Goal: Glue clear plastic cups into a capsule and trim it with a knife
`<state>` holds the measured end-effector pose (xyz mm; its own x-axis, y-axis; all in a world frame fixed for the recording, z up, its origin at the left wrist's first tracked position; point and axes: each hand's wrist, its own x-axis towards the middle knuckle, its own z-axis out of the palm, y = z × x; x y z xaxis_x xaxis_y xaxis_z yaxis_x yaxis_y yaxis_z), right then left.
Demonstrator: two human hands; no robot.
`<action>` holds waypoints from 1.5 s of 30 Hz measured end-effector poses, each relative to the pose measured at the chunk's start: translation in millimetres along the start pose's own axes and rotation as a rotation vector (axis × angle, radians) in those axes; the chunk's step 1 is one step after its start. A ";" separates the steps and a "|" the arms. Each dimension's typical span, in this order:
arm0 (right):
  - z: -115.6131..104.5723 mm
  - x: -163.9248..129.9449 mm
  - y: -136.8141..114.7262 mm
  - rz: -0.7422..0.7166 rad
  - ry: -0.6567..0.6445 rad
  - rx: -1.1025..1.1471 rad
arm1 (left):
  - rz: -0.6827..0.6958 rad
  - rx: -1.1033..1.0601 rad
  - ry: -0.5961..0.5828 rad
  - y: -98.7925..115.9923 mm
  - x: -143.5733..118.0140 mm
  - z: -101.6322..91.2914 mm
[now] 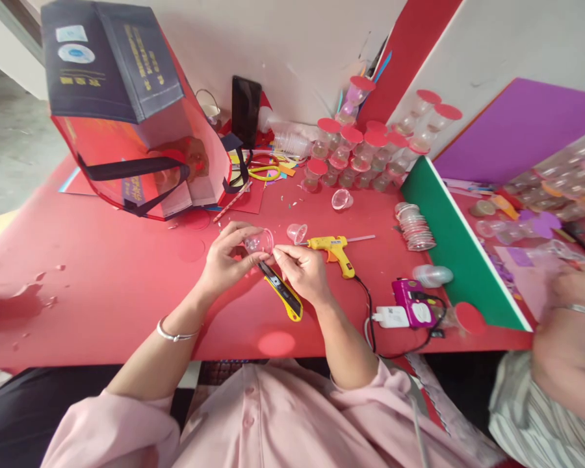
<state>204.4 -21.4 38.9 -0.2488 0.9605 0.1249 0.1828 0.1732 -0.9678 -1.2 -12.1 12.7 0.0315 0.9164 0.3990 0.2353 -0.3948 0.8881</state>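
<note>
My left hand (231,257) grips a small clear plastic cup (260,242) lying sideways, its rim facing right. At that rim, my right hand (302,270) has thumb and fingers pinched together; whatever is between the fingertips is too small to make out. Below both hands lies a yellow and black utility knife (285,296) on the red table (127,292). Just beyond my right hand rests another clear cup (297,233), close to the nozzle of a yellow glue gun (334,250) with a glue stick in its back.
A large open bag (127,117) stands at the left. Stacked cups with red discs (351,136) fill the back right. A green divider (463,240) borders the right side, near a purple power box (413,302). Beyond it is another person's hand (575,292).
</note>
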 end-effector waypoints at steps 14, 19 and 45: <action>3.2 1.0 8.9 -0.003 0.054 -0.042 | 0.051 0.040 -0.033 4.5 1.4 -1.7; 5.5 -0.8 8.3 0.008 0.065 0.015 | 0.061 -0.026 -0.052 5.4 2.4 -0.5; 5.4 -1.6 12.6 -0.236 0.071 -0.348 | -0.052 0.041 0.017 -3.9 0.4 0.7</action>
<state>201.9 -22.0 25.3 -0.2583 0.8960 0.3611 0.4419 0.4420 -0.7806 -1.4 -10.1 9.2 0.0021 0.9341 0.3571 0.2757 -0.3438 0.8977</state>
